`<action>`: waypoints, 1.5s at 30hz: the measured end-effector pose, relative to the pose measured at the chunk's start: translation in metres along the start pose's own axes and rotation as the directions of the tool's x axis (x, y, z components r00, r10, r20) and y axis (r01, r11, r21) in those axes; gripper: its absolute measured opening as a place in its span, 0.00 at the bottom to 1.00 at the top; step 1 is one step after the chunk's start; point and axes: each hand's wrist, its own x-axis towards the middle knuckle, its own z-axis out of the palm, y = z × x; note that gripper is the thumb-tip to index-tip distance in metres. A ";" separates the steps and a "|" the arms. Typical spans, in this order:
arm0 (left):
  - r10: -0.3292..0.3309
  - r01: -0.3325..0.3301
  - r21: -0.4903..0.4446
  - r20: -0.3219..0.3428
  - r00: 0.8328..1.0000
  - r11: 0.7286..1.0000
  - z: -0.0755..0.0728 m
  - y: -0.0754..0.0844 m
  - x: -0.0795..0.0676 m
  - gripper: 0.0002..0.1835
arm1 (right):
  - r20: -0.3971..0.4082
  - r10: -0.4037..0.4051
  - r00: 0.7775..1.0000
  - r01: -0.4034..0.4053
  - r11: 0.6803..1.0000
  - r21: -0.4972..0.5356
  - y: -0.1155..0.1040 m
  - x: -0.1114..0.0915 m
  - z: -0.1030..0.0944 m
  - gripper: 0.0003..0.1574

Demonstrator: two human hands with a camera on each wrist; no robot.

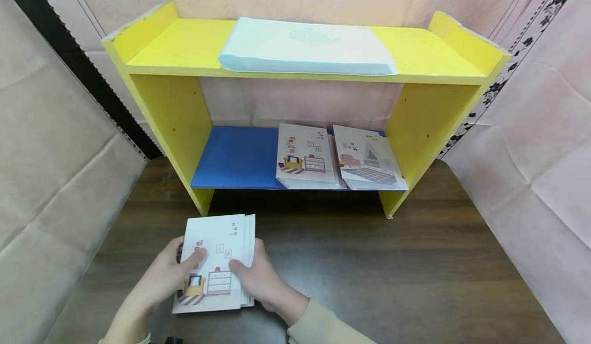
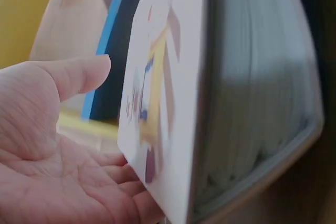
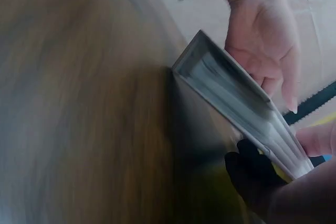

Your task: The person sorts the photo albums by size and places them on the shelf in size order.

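Observation:
A thick white book (image 1: 217, 234), its cover printed with furniture drawings, is held up before the shelf in the head view. My right hand (image 1: 270, 282) grips its right side, thumb on the cover and fingers underneath. At the left edge is my left hand (image 1: 163, 272), its fingers touching the book. In the left wrist view that hand's thumb (image 2: 86, 74) stands off from the cover, and the fingertips are hidden behind the book. The page edges (image 3: 226, 85) show between the covers in the right wrist view.
A yellow shelf unit (image 1: 159, 108) with a blue lower board (image 1: 242, 154) stands on the dark wooden surface (image 1: 369, 262). Two white books, a furniture-print one (image 1: 300, 146) and a sofa-print one (image 1: 365, 149), lie on that board. A pale blue package (image 1: 304, 46) rests on top.

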 end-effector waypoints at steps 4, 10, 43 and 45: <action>0.044 -0.044 0.003 -0.016 0.999 0.999 0.012 0.013 -0.001 0.48 | 0.005 -0.062 0.998 0.062 0.996 -0.060 -0.003 -0.003 -0.016 0.32; 0.113 -0.119 -0.170 -0.046 0.993 0.978 0.021 0.017 -0.003 0.40 | 0.039 -0.131 0.991 0.133 0.989 -0.065 -0.015 -0.004 -0.039 0.31; 0.277 -0.274 -0.574 -0.085 0.957 0.771 0.054 0.024 -0.023 0.27 | 0.090 -0.076 0.993 0.072 0.997 0.041 -0.060 0.017 -0.074 0.39; 0.275 -0.286 -0.580 -0.109 0.955 0.763 0.054 0.025 -0.024 0.26 | 0.107 -0.085 0.991 0.083 0.996 0.023 -0.061 0.016 -0.075 0.39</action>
